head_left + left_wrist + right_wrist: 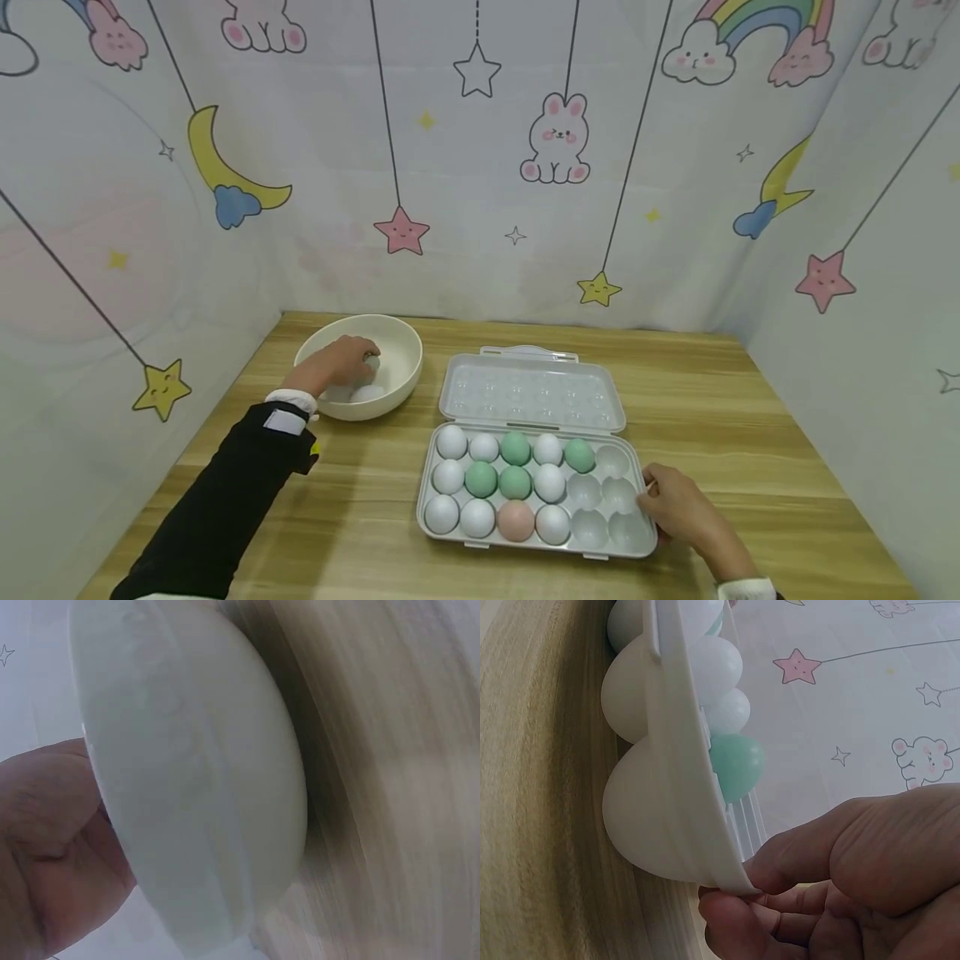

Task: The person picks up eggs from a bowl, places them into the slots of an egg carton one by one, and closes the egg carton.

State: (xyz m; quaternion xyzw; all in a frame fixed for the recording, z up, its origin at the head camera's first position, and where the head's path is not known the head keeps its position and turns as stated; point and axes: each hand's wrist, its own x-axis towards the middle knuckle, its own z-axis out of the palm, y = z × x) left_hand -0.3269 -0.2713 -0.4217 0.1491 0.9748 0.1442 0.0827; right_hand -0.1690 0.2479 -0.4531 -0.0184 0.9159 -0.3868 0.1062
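Note:
My left hand (341,364) reaches over the rim into a cream bowl (405,379), its fingers curled round a pale green egg (372,363). A white egg (367,392) lies in the bowl just below that hand. In the left wrist view the bowl's wall (202,772) hides the fingertips. My right hand (686,508) pinches the right edge of an egg carton (637,546) between thumb and fingers. White eggs (442,513), several green eggs (515,482) and one pink egg (516,521) sit in the carton's cups. Several cups at its right end hold nothing.
The carton's clear lid (532,392) is folded back flat behind it on the wooden table (360,517). The bowl stands to the left of the lid. A fabric backdrop (480,167) with cartoon rabbits and stars rises along the back and both sides.

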